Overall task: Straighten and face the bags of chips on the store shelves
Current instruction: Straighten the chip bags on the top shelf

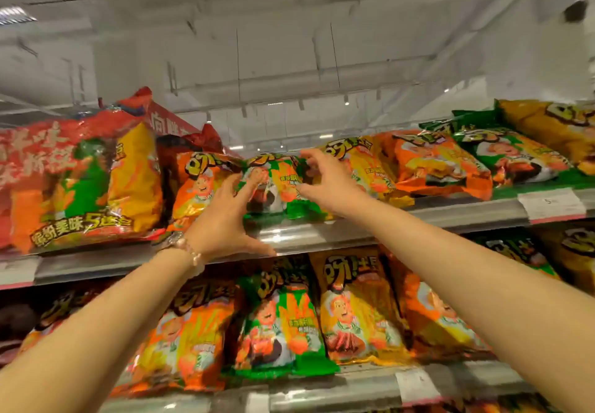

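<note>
Mid-frame, left hand (pixel 230 219) and right hand (pixel 325 184), fingers spread, cup a green chip bag (pixel 277 187) to square it.

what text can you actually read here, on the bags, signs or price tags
"5": white price tag on the top shelf rail, right.
"美味": large multipack bag, lower edge; the rest is blurred.
"向": red sign behind it; the rest is cut off.
Chip bags' logos and lower price tag: too blurred.
</note>
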The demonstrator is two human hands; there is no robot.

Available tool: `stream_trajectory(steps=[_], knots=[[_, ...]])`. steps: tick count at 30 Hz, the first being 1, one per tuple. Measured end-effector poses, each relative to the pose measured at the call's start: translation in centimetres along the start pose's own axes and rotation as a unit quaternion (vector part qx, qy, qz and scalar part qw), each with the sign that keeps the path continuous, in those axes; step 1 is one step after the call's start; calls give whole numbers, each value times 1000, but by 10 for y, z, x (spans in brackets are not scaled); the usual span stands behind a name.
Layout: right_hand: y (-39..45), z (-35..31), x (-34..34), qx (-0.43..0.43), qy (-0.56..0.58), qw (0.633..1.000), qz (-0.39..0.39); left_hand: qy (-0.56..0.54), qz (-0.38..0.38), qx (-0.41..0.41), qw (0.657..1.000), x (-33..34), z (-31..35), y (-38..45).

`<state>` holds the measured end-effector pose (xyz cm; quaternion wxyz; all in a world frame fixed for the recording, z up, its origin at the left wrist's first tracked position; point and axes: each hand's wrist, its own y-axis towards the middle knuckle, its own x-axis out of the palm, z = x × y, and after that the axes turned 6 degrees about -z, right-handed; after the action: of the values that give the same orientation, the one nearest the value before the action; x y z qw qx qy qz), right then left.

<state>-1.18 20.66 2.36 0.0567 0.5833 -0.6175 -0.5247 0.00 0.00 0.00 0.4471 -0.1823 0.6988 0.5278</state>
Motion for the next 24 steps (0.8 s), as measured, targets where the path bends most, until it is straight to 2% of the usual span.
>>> stream_trajectory(steps=[3, 7, 11, 15, 19, 24], knots=[[15, -1, 8, 51, -16, 997, -48, -96, -24, 6, 995, 3, -16, 7], [25, -1, 15, 107, 18, 987, -118, -133, -20, 30, 990, 12, -25, 15], [27, -3, 12, 116, 45, 982, -144, -193, -10, 27, 981, 11, -23, 19], [23, 3, 17, 106, 92, 984, -106, -372, 47, -61, 925, 6, -13, 31], [20, 9, 22, 73, 112, 989, -58, -404, 66, -114, 905, 2, -11, 43], [15, 11, 20, 37, 137, 989, -40, -467, 51, -130, 873, -7, -3, 51]])
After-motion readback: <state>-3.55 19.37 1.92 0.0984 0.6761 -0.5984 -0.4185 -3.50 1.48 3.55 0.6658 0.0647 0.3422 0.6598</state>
